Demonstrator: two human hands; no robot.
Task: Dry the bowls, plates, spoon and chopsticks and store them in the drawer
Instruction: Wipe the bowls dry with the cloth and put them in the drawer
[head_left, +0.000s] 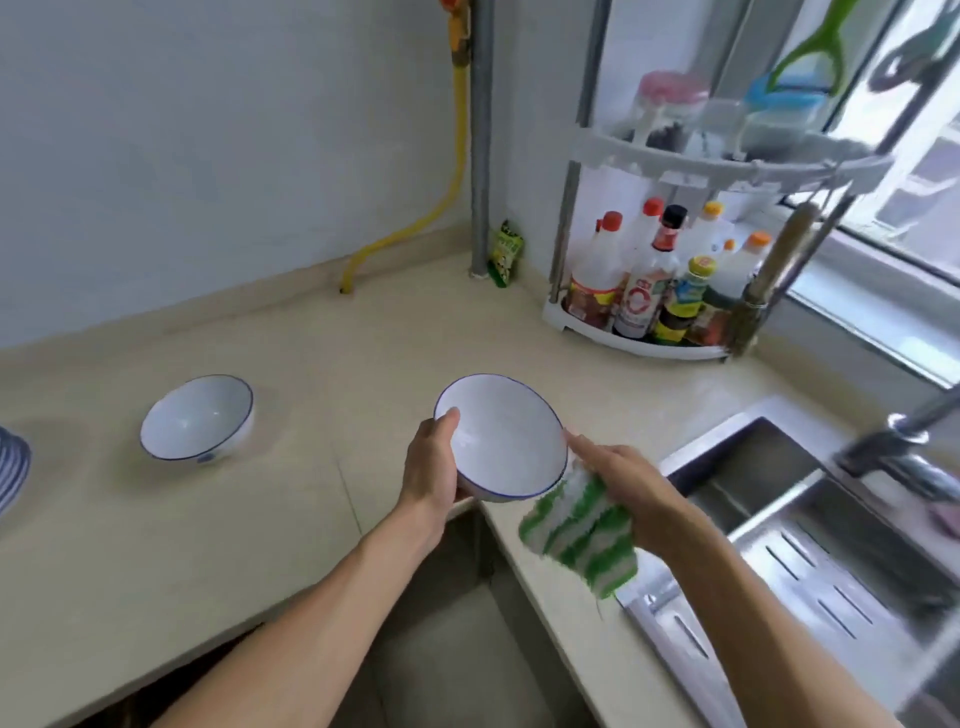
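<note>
While gripped by the left hand (434, 462), thumb hooked over the near rim and fingers curled underneath, white ceramic bowl with thin blue rim (501, 441) kept tilted, opening up toward the head camera, probably so the inside can be reached for wiping. Touching its right edge, right hand (621, 480) with index finger stretched along the rim, remaining fingers pinching a green-and-white striped knitted dishcloth (579, 535) that hangs below the palm. Well to the left of the left hand, second white blue-rimmed bowl (197, 418) resting tilted on the beige stone countertop (234, 530), likely waiting or already dried; cannot tell. Further left, blue-striped dish (13, 475) cut off by frame edge. Right of the right hand, stainless steel sink (810, 525). Drawer, spoon, chopsticks not visible.
</note>
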